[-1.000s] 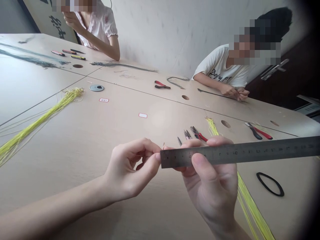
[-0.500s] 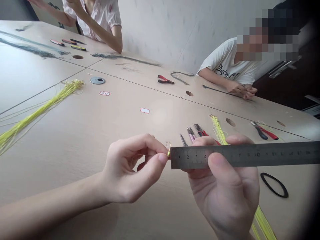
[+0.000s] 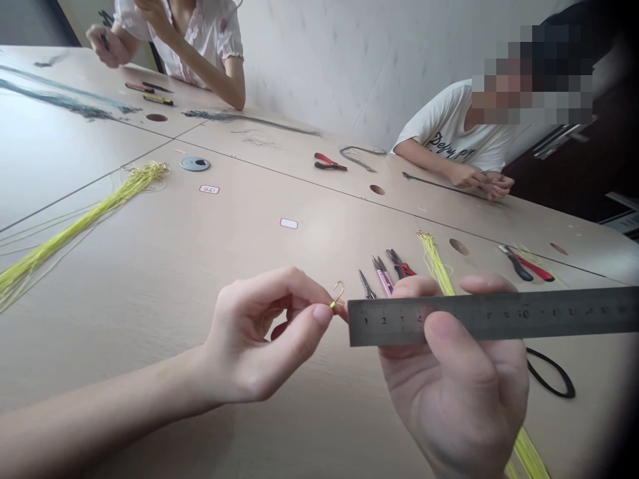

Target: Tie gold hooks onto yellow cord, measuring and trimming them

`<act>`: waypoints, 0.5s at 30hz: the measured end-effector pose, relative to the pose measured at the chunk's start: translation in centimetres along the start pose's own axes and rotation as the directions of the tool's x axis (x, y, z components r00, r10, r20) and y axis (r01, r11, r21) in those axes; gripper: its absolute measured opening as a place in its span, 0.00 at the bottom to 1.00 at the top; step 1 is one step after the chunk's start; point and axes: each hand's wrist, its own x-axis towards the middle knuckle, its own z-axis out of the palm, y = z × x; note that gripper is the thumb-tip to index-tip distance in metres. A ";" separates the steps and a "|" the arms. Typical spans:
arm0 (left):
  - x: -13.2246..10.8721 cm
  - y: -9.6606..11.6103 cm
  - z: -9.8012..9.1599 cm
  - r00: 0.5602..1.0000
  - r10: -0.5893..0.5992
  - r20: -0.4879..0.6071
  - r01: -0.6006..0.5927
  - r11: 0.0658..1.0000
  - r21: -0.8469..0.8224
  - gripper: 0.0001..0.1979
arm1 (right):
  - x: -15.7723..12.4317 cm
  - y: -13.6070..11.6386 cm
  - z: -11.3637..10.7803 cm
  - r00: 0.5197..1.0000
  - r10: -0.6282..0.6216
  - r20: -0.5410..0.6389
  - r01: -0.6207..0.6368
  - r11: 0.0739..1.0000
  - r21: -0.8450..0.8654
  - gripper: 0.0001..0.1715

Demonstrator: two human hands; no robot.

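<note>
Between thumb and forefinger, my left hand point(image 3: 272, 332) pinches a small gold fish hook point(image 3: 340, 291) with yellow thread at its base. The hook's bend points up, clear of the fingertips. My right hand point(image 3: 459, 386) grips a steel ruler point(image 3: 369, 322), thumb in front and fingers behind. The ruler lies nearly level, its low-number end just right of the hook. Behind the hands lie thread snips point(image 3: 382, 274) and pliers point(image 3: 399, 263). A bundle of yellow lines point(image 3: 435, 263) passes behind the ruler.
More yellow lines point(image 3: 94, 229) lie at left. Red-handled pliers point(image 3: 329, 161), a grey round cap point(image 3: 195, 163), labels point(image 3: 289, 223) and a black loop point(image 3: 554, 372) are on the table. Two people sit across; one person's hands point(image 3: 482, 181) work over a dark strand.
The ruler has shifted slightly right and down, widening the gap from the hook. The hook has tilted to the right. At upper left, the other person's hand has come down to the table with a dark object.
</note>
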 end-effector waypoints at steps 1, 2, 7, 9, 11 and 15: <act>0.0 -0.1 0.0 1.000 0.009 -0.003 -0.009 1.000 0.003 0.09 | 0.0 -0.1 0.0 1.000 -0.002 0.003 0.002 1.000 -0.006 0.13; 0.0 -0.1 0.0 1.000 0.016 -0.006 -0.016 1.000 0.007 0.09 | 0.0 -0.1 0.0 1.000 -0.004 0.007 0.004 1.000 -0.008 0.13; 0.2 0.1 0.1 1.000 0.027 -0.014 -0.026 0.999 0.026 0.09 | -0.2 0.0 0.2 1.000 -0.021 0.006 0.021 0.999 0.043 0.14; 0.2 0.2 0.1 0.999 0.039 -0.007 -0.039 0.999 0.017 0.08 | -0.2 0.1 0.2 0.999 -0.033 -0.005 0.033 0.997 0.074 0.14; 0.2 0.2 0.2 0.998 0.062 0.007 -0.062 0.998 -0.001 0.08 | -0.3 0.2 0.3 0.999 -0.043 0.010 0.042 0.994 0.105 0.13; 0.2 0.1 0.2 0.997 0.072 0.023 -0.071 0.997 -0.020 0.07 | -0.2 0.2 0.2 0.998 -0.041 0.056 0.032 0.988 0.151 0.13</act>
